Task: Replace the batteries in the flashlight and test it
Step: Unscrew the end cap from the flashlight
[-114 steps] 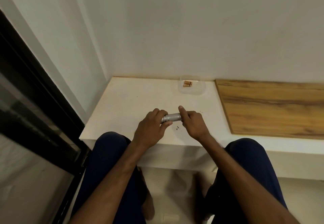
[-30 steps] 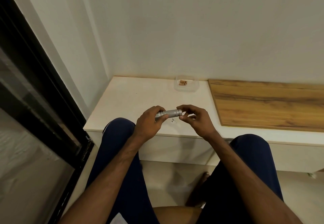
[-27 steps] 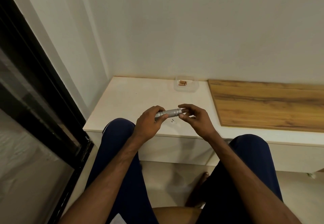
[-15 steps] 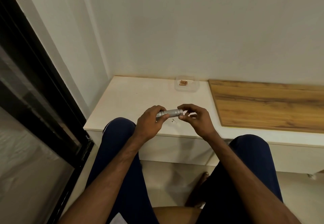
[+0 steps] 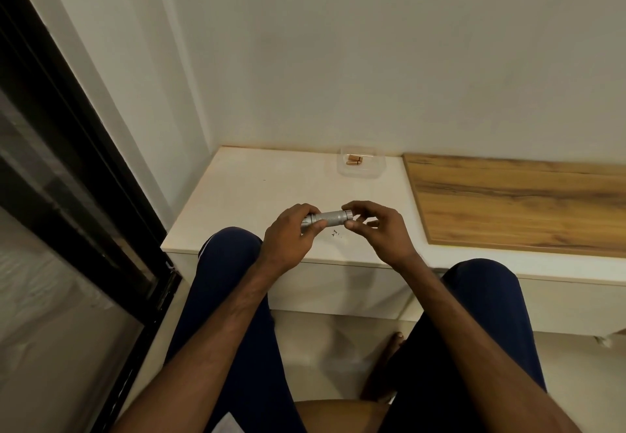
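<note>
Wrapping my left hand (image 5: 288, 239) round the flashlight (image 5: 330, 217) mid-frame, I am pinching its right end with my right hand (image 5: 376, 229), judging it light, stiff, knurled for grip.

Legs: dark navy trousers (image 5: 233, 290), thin white side stripe (image 5: 202, 252) on the left leg. Both forearms (image 5: 237, 304) bare. One foot (image 5: 393, 341) visible, bare.

Forearms forward, hands close together. Left hand (image 5: 288, 234) grips flashlight (image 5: 330, 217); right hand (image 5: 381, 229) pinches its other end.
</note>
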